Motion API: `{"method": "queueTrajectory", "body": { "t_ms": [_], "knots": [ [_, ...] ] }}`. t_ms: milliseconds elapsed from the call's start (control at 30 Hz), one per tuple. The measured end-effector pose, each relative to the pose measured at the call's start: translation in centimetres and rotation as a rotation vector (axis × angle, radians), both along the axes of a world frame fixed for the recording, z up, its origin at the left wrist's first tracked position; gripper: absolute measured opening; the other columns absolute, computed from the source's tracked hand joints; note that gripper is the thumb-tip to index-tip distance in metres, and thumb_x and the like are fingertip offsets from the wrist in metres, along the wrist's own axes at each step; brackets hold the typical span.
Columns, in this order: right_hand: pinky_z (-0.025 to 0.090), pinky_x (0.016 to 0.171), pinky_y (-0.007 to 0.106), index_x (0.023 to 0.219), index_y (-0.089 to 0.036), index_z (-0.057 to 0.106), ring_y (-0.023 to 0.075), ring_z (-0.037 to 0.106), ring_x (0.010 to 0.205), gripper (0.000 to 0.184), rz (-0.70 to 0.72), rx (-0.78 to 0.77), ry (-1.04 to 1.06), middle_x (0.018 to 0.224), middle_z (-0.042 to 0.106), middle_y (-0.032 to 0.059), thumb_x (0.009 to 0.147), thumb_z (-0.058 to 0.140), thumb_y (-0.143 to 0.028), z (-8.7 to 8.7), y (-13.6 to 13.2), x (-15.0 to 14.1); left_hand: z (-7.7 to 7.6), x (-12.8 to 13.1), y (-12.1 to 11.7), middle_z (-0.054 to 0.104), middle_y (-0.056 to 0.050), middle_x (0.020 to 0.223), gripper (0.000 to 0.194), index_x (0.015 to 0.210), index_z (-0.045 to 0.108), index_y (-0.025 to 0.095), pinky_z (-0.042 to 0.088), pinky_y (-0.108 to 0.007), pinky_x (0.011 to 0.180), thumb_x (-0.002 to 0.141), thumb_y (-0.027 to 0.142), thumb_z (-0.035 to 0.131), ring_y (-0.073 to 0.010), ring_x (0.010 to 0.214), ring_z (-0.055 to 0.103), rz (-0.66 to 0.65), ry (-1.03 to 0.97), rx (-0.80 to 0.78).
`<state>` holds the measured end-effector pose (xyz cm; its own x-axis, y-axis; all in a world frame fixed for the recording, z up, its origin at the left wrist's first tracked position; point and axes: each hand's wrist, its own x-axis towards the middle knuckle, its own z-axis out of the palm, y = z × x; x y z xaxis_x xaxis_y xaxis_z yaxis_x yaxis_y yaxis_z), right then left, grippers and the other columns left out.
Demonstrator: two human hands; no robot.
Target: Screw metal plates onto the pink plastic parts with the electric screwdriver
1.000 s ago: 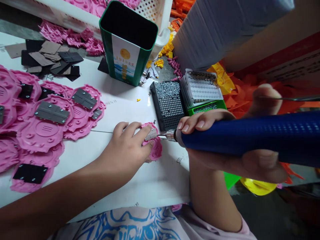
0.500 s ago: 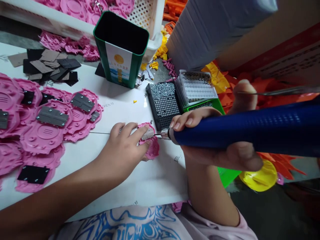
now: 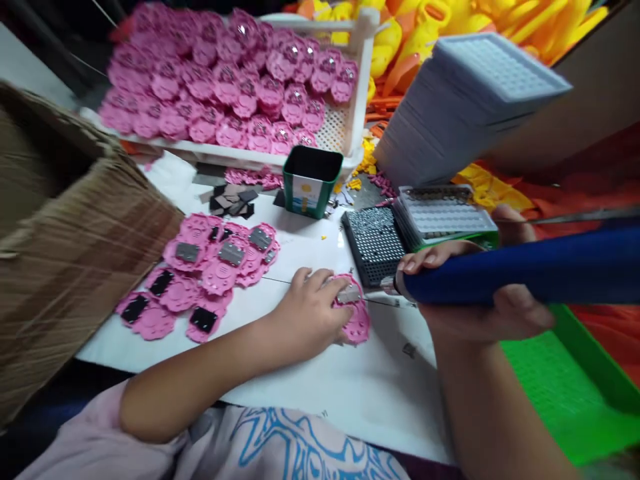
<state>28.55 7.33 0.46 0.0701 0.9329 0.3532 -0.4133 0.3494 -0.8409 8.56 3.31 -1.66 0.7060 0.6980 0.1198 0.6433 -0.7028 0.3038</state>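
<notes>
My left hand (image 3: pixel 305 313) lies on the white work surface, its fingers gripping the left side of a pink plastic part (image 3: pixel 357 327). A grey plate (image 3: pixel 349 293) sits on that part, partly under my fingertips. In my right hand (image 3: pixel 520 310) is a blue electric screwdriver (image 3: pixel 480 273), held level and pointing left. Its metal nose is by the near edge of the black screw tray (image 3: pixel 367 250), to the right of the pink part and apart from the plate. The bit's tip is blurred. Silvery screws stand in the tray's holes.
Several pink parts with grey or black plates (image 3: pixel 220 267) lie to the left, beside a cardboard box (image 3: pixel 75 267). Behind are loose dark plates (image 3: pixel 233 200), a green tin (image 3: pixel 313 180) and a white crate (image 3: pixel 357 127) of pink parts. A stack of white trays (image 3: pixel 440 107) stands back right.
The screwdriver has drawn away from the grey plate, to the right near the screw tray. My left hand keeps its hold on the pink part. The view has widened and shifted.
</notes>
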Motion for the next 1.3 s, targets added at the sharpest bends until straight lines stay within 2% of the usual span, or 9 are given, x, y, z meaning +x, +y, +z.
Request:
{"method": "queueTrajectory", "body": {
  "t_ms": [167, 300, 400, 600, 767, 933, 1100, 1200, 1300],
  "knots": [
    [0.055, 0.053, 0.036, 0.113, -0.031, 0.067, 0.02, 0.064, 0.053, 0.051, 0.012, -0.004, 0.011, 0.064, 0.073, -0.0013, 0.064, 0.079, -0.039, 0.0, 0.0, -0.2, 2.9, -0.6, -0.7, 0.061, -0.014, 0.128, 0.019, 0.102, 0.071, 0.022, 0.04, -0.055, 0.095, 0.09, 0.034, 0.063, -0.0372, 0.123, 0.049, 0.054, 0.019, 0.065],
    [0.055, 0.054, 0.036, 0.108, -0.03, 0.066, 0.0203, 0.063, 0.05, 0.052, -0.047, -0.02, 0.026, 0.06, 0.073, -0.0008, 0.059, 0.08, -0.039, -0.1, 0.2, -0.1, 4.7, -3.3, -2.0, 0.059, -0.016, 0.132, 0.026, 0.108, 0.066, 0.019, 0.038, -0.055, 0.099, 0.093, 0.04, 0.06, -0.0355, 0.123, 0.049, 0.153, 0.025, 0.123],
    [0.053, 0.051, 0.038, 0.108, -0.028, 0.064, 0.0222, 0.062, 0.048, 0.054, -0.109, -0.064, 0.029, 0.057, 0.072, -0.0003, 0.057, 0.078, -0.037, -0.2, 0.4, 0.0, 4.6, -6.8, -4.0, 0.061, -0.017, 0.132, 0.03, 0.112, 0.062, 0.016, 0.036, -0.056, 0.101, 0.092, 0.039, 0.062, -0.036, 0.123, 0.049, 0.289, 0.095, 0.133],
    [0.051, 0.047, 0.04, 0.106, -0.026, 0.06, 0.0244, 0.059, 0.044, 0.055, -0.194, -0.118, 0.031, 0.053, 0.07, -0.0003, 0.053, 0.073, -0.034, 0.1, 0.7, -0.3, 3.4, -14.7, -8.1, 0.062, -0.016, 0.131, 0.031, 0.11, 0.058, 0.018, 0.041, -0.052, 0.098, 0.092, 0.044, 0.059, -0.0341, 0.119, 0.053, 0.711, 0.192, 0.263],
    [0.05, 0.049, 0.041, 0.104, -0.026, 0.062, 0.0248, 0.059, 0.047, 0.057, -0.158, -0.167, 0.05, 0.053, 0.068, 0.0022, 0.05, 0.08, -0.035, 0.3, 0.2, -0.6, 2.4, -17.6, -8.7, 0.067, -0.016, 0.122, 0.031, 0.105, 0.061, 0.018, 0.046, -0.053, 0.096, 0.089, 0.045, 0.059, -0.0347, 0.111, 0.056, 0.876, 0.201, 0.268],
    [0.051, 0.052, 0.042, 0.104, -0.027, 0.064, 0.0248, 0.061, 0.05, 0.06, -0.124, -0.187, 0.07, 0.055, 0.069, 0.003, 0.049, 0.085, -0.038, 0.3, -0.1, -0.8, 1.0, -18.3, -8.1, 0.065, -0.015, 0.13, 0.033, 0.116, 0.063, 0.02, 0.051, -0.053, 0.095, 0.089, 0.038, 0.058, -0.0349, 0.12, 0.058, 0.908, 0.224, 0.248],
    [0.053, 0.052, 0.038, 0.1, -0.026, 0.063, 0.022, 0.062, 0.05, 0.061, -0.117, -0.203, 0.079, 0.054, 0.068, 0.0026, 0.047, 0.088, -0.043, 0.2, 0.0, -1.0, 0.0, -19.4, -7.9, 0.062, -0.015, 0.135, 0.041, 0.125, 0.061, 0.017, 0.053, -0.049, 0.101, 0.091, 0.039, 0.053, -0.0331, 0.129, 0.055, 0.851, 0.219, 0.245],
    [0.055, 0.052, 0.037, 0.1, -0.026, 0.064, 0.0212, 0.064, 0.05, 0.059, -0.114, -0.207, 0.087, 0.056, 0.068, 0.0022, 0.049, 0.087, -0.043, 0.1, 0.0, -1.0, 0.6, -19.3, -7.7, 0.062, -0.016, 0.135, 0.042, 0.126, 0.062, 0.016, 0.054, -0.05, 0.099, 0.092, 0.04, 0.052, -0.0345, 0.127, 0.056, 0.792, 0.197, 0.326],
    [0.056, 0.051, 0.034, 0.108, -0.025, 0.063, 0.0202, 0.065, 0.051, 0.066, -0.119, -0.202, 0.095, 0.058, 0.069, 0.0016, 0.05, 0.087, -0.046, -0.1, 0.1, -0.9, 3.0, -17.6, -6.5, 0.067, -0.014, 0.128, 0.037, 0.123, 0.063, 0.018, 0.054, -0.05, 0.098, 0.093, 0.038, 0.054, -0.0323, 0.122, 0.06, 0.691, 0.122, 0.42]
  ]
}}
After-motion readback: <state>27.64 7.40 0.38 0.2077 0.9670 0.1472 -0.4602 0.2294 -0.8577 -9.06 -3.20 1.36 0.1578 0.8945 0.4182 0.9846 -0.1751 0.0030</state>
